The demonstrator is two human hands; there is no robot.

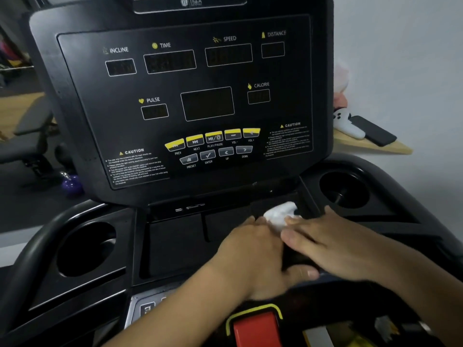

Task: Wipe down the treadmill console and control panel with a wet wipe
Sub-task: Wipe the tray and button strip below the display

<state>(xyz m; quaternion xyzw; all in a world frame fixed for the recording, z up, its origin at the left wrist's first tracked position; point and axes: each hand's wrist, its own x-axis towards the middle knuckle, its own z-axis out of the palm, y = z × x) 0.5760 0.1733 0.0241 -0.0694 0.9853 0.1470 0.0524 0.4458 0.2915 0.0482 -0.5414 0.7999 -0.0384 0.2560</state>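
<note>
The black treadmill console (175, 116) fills the upper view, with dark display windows and a row of yellow and grey buttons (213, 139). Below it lies a black tray (175, 241). A crumpled white wet wipe (280, 214) sits at the tray's back right. My left hand (253, 256) reaches in from below, its fingers against the wipe's left edge and seeming to hold it, its thumb spread to the right. My right hand (345, 246) lies beside it, and its straight fingertips touch the wipe's right side. The wipe's lower part is hidden between the hands.
Round cup holders sit at the left (85, 249) and right (343, 189) of the tray. A red and yellow safety key (255, 324) is at the bottom. A wooden shelf (390, 146) with a white controller and a dark phone stands at right. A purple kettlebell (72, 184) is on the floor.
</note>
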